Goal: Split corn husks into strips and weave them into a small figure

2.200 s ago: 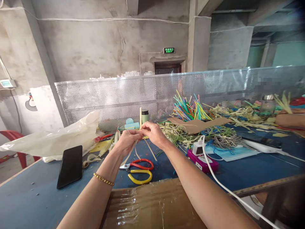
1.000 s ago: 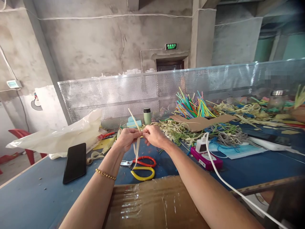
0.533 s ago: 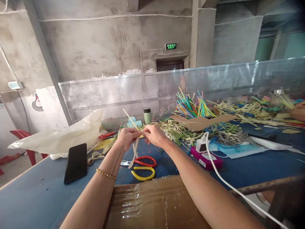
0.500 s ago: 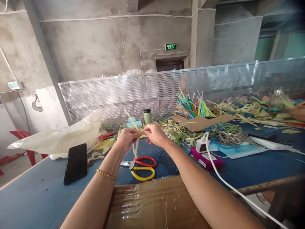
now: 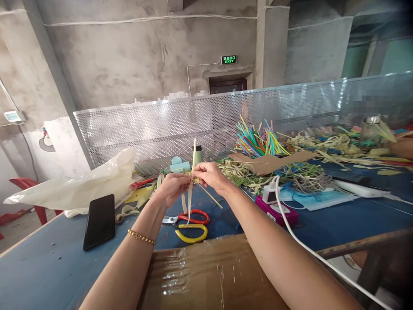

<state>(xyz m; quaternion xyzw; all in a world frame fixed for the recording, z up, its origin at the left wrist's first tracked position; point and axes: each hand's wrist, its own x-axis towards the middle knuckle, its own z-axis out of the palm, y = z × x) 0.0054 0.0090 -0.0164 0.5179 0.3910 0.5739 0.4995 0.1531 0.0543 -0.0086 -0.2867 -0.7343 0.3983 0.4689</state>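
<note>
My left hand (image 5: 172,187) and my right hand (image 5: 210,175) meet above the blue table (image 5: 48,267), both pinching the same bundle of pale flat leaf strips (image 5: 190,193). One strip stands upright above my fingers, two hang below them, and another slants down to the right. Beneath the hands lie scissors with one red and one yellow handle (image 5: 189,224). A gold bracelet (image 5: 140,237) sits on my left wrist.
A black phone (image 5: 99,221) and a pale plastic bag (image 5: 80,185) lie at left. A taped cardboard box (image 5: 206,275) is nearest me. Right: a magenta power bank with white charger and cable (image 5: 276,209), piled strips (image 5: 290,172), coloured strips (image 5: 254,142), a perforated metal screen (image 5: 145,129), another person's arm (image 5: 402,148).
The upper strip has swung from leaning left to standing upright. A strip now slants out to the lower right of my hands. Both hands stay pinched together.
</note>
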